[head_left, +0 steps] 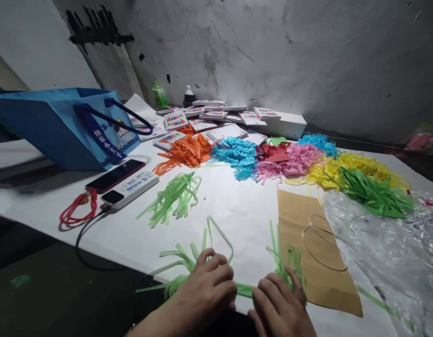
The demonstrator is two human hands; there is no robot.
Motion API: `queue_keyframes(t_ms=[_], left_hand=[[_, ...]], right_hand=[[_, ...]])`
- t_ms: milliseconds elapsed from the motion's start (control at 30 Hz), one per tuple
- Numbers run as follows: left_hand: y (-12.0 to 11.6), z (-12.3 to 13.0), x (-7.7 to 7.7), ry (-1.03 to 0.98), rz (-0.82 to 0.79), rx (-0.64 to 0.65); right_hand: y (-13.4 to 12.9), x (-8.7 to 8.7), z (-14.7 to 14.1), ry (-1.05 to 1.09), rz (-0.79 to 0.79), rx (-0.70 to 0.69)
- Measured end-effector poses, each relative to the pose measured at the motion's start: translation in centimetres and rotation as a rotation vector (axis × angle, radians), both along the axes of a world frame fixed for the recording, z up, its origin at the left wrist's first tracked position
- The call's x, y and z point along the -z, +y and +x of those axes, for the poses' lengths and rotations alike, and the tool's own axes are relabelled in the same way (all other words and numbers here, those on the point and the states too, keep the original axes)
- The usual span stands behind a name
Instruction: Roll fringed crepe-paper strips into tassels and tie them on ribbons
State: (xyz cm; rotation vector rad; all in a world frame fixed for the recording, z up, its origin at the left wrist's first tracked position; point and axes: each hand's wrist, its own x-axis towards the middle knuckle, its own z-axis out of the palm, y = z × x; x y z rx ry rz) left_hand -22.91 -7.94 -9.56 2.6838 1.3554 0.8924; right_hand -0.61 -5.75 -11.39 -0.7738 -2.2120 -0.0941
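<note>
A light green fringed paper tassel [245,289] stretches between my hands at the table's front edge. My left hand [210,283] has its fingers curled over the left end, where loose strips fan out to the left and upward. At the other end, my right hand [281,302] is closed on the paper, with more strips standing up past its fingers. The palms and thumbs are mostly hidden. Farther up the table lies a separate bunch of light green paper strips [174,199], apart from both hands.
Several fringed paper bunches lie across the back: orange [190,150], blue [237,154], pink [297,159], yellow [364,168]. At right are brown paper [307,243], thin wire [304,234] and clear plastic [374,243]. At left are a blue bag [72,135], phone [116,175] and power bank [132,188].
</note>
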Motion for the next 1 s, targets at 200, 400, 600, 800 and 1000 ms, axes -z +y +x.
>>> queue_keyframes(t_ms=[200, 400, 600, 800, 1000], left_hand=[[-1.2, 0.3, 0.3, -0.108, 0.086, 0.073], [-2.3, 1.0, -0.7, -0.196, -0.150, -0.035], [-2.5, 2.2, -1.1, -0.172, -0.294, -0.263], [-2.0, 2.3, -0.6, -0.128, -0.259, -0.214], [-3.7, 1.3, -1.6, -0.157, -0.284, -0.090]], right_hand=[[-1.1, 0.9, 0.9, 0.061, 0.025, -0.047], [-2.1, 0.7, 0.3, 0.116, -0.121, 0.075], [-2.7, 1.4, -0.4, 0.170, -0.197, 0.276], [-2.7, 0.7, -1.1, 0.036, -0.073, 0.154], [-2.9, -0.3, -0.1, -0.048, 0.153, 0.041]])
